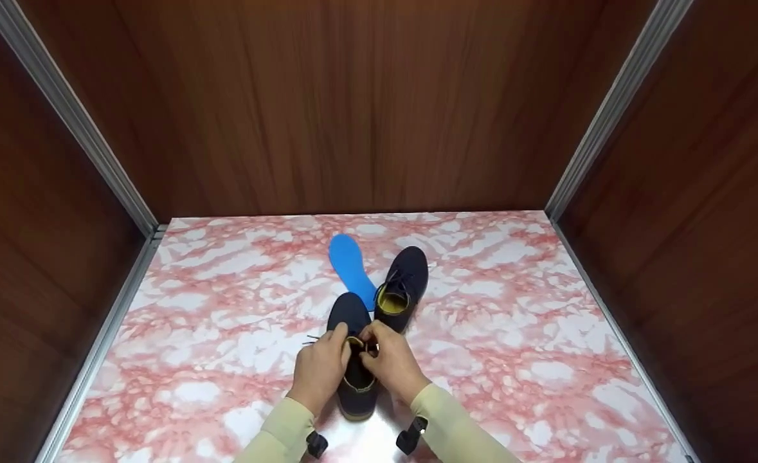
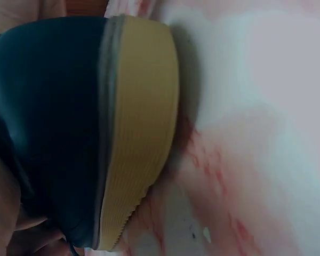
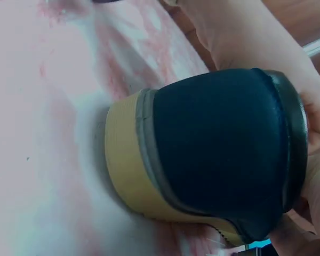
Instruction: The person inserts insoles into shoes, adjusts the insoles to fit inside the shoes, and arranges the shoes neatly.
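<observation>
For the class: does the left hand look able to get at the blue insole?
Probably yes: the blue insole lies mostly uncovered, though the left hand holds the near shoe.

The shoe [image 3: 218,144] seems smooth leather, its sole [image 2: 141,106] ribbed.

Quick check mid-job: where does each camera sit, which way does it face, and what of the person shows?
Head: worn on the head, facing forward and down over the near shoe, far shoe and blue insole; left grip, right grip and sleeves show.
Left wrist: close on the near shoe's heel; fingers show at lower left.
Right wrist: close on the same heel; a forearm enters from the top.
Shared: both wrist views show that heel and its tan sole.
</observation>
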`<state>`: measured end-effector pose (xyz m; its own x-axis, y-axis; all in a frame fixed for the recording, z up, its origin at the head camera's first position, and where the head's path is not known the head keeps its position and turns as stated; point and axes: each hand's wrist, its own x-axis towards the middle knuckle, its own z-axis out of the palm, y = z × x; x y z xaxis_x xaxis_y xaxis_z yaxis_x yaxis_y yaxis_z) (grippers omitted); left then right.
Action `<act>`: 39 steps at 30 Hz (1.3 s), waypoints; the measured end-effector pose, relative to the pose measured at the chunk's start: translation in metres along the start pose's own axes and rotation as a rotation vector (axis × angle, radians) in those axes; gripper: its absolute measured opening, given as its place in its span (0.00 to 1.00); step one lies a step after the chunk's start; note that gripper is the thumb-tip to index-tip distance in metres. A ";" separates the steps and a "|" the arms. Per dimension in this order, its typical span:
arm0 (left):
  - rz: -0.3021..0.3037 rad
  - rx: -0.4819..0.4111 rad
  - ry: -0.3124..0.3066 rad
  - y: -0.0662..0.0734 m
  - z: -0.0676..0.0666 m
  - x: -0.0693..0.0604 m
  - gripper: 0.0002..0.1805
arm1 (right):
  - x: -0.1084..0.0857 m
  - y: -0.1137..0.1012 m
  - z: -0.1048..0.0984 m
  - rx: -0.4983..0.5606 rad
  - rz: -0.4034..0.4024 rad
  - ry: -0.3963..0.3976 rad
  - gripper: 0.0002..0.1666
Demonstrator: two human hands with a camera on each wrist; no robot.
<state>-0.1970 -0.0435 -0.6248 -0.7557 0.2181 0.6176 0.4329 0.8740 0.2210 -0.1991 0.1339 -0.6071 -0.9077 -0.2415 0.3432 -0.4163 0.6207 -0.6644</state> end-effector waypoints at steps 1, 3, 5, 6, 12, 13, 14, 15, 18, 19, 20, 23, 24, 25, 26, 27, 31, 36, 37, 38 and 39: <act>-0.018 -0.032 -0.012 -0.002 0.000 0.000 0.13 | -0.001 0.000 0.001 0.000 -0.015 0.015 0.16; -0.067 -0.104 -0.038 -0.005 -0.001 -0.002 0.13 | -0.002 0.002 0.003 0.016 -0.034 0.040 0.15; -0.120 -0.178 -0.063 -0.007 -0.001 -0.004 0.13 | -0.003 0.004 0.004 0.054 -0.027 0.054 0.14; -0.143 -0.206 -0.076 -0.007 -0.001 -0.006 0.13 | -0.003 0.005 0.004 0.076 -0.018 0.056 0.14; -0.291 -0.322 -0.130 -0.008 -0.001 -0.013 0.10 | -0.006 0.009 0.010 0.134 -0.002 0.055 0.14; -0.311 -0.332 -0.132 -0.007 -0.001 -0.013 0.10 | -0.006 0.009 0.011 0.124 -0.016 0.058 0.14; -0.322 -0.336 -0.131 -0.007 0.000 -0.014 0.09 | -0.006 0.007 0.011 0.104 -0.031 0.060 0.14; -0.325 -0.335 -0.128 -0.006 0.000 -0.014 0.09 | -0.006 0.006 0.011 0.071 -0.046 0.059 0.14; -0.294 -0.294 -0.107 -0.003 0.001 -0.013 0.10 | -0.006 -0.001 0.011 -0.075 -0.083 0.042 0.14; -0.277 -0.275 -0.095 -0.002 0.002 -0.013 0.10 | -0.005 -0.005 0.010 -0.136 -0.091 0.030 0.16; -0.262 -0.255 -0.083 -0.001 0.002 -0.014 0.11 | -0.004 -0.008 0.010 -0.198 -0.097 0.013 0.17; -0.242 -0.212 -0.048 0.002 0.004 -0.016 0.12 | -0.002 -0.020 0.009 -0.348 -0.122 -0.033 0.20; -0.238 -0.211 -0.040 0.003 0.004 -0.016 0.12 | -0.001 -0.024 0.010 -0.389 -0.131 -0.033 0.20; -0.233 -0.210 -0.035 0.003 0.004 -0.017 0.12 | 0.001 -0.026 0.011 -0.422 -0.135 -0.029 0.18; -0.225 -0.210 -0.035 0.004 0.004 -0.017 0.12 | 0.002 -0.028 0.011 -0.450 -0.142 -0.019 0.16; -0.216 -0.212 -0.040 0.004 0.004 -0.017 0.12 | 0.004 -0.030 0.012 -0.473 -0.146 0.000 0.14; -0.159 -0.204 -0.088 0.005 0.003 -0.018 0.15 | 0.009 -0.028 0.013 -0.475 -0.114 0.065 0.07; -0.100 -0.157 -0.118 0.005 0.000 -0.016 0.26 | 0.012 -0.020 0.010 -0.287 -0.022 0.054 0.04; -0.090 -0.150 -0.115 0.005 0.000 -0.015 0.26 | 0.013 -0.018 0.009 -0.237 0.003 0.045 0.04; -0.080 -0.144 -0.110 0.005 -0.001 -0.014 0.26 | 0.013 -0.016 0.008 -0.188 0.033 0.038 0.04; -0.072 -0.141 -0.108 0.004 -0.001 -0.014 0.26 | 0.014 -0.014 0.006 -0.133 0.073 0.028 0.04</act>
<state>-0.1842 -0.0431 -0.6313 -0.8320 0.2095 0.5137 0.4349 0.8212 0.3695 -0.2058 0.1174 -0.5968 -0.9326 -0.1726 0.3169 -0.3373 0.7293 -0.5953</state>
